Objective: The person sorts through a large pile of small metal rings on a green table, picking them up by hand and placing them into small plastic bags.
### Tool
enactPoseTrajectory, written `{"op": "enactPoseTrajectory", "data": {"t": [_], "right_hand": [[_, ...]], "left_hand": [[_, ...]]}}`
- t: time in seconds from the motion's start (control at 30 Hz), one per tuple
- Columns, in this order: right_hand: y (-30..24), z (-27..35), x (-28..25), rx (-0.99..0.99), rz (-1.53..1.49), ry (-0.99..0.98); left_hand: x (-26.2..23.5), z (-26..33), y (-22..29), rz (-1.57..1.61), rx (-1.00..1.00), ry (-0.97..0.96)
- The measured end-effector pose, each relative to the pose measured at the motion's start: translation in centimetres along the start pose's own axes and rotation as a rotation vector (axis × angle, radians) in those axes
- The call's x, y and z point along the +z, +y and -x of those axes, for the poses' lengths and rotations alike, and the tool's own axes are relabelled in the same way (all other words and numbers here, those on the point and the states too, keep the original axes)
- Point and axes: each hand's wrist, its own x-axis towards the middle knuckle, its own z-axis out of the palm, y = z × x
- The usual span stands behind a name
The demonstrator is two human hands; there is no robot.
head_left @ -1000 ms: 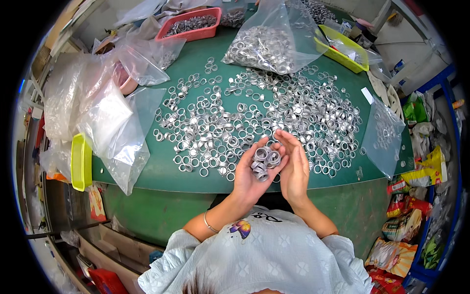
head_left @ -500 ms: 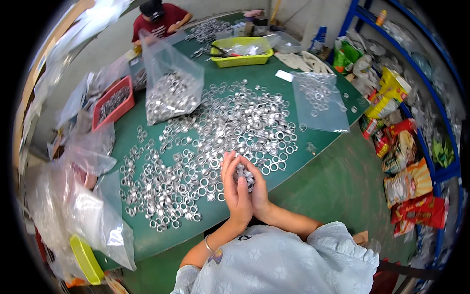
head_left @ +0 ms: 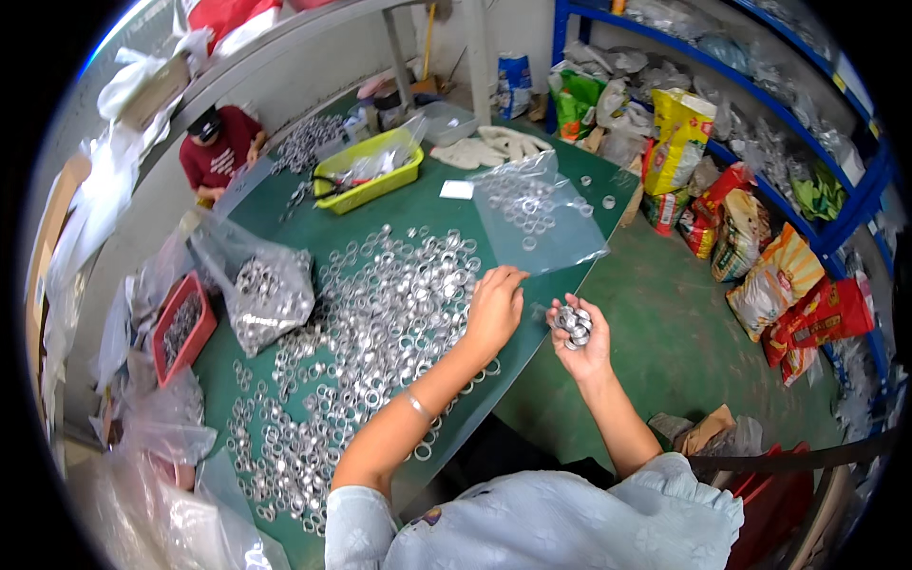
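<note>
My right hand [head_left: 586, 342] is turned palm up beyond the table's right edge, fingers curled round a heap of small silvery metal rings [head_left: 572, 326]. To its left, my left hand [head_left: 496, 309] is back-up above the table edge, fingers loosely bent and thumb apart, with nothing visible in it. Just beyond the left hand lies a clear flat plastic bag [head_left: 560, 242] with several rings inside. A wide spread of loose metal rings [head_left: 380, 313] covers the table to the left, passing partly under my left forearm.
On the green table [head_left: 275, 223] stand a large clear bag of rings [head_left: 271, 294], a red basket [head_left: 195, 337] and a yellow-green basket [head_left: 375, 185]. White gloves [head_left: 484, 150] lie at the back. Another person [head_left: 223, 152] sits far left. Blue shelving [head_left: 741, 81] and colourful sacks [head_left: 679, 142] line the right.
My hands, cupped together round the rings before, have parted. The right has moved right with the rings; the left has moved toward the flat bag. The view has turned rightward.
</note>
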Motion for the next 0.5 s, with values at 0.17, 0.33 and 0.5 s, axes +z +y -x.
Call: {"op": "enactPoseTrajectory", "data": {"t": [0.17,0.33,0.5], "right_hand": [[-3.2,0.3,-1.6,0.025,-0.071,-0.007],[-4.8,0.0,-3.0,0.004,-0.069,0.048],[-5.1,-2.1,-2.0,0.042,-0.059,0.023]], "left_hand": [[5.1,-4.0,-4.3,-0.517,0.127,-0.205],[5.9,-5.2,-5.0,-0.668,0.212,-0.33],[6.1,-5.7,-6.1,-0.324,-0.017,-0.064]]}}
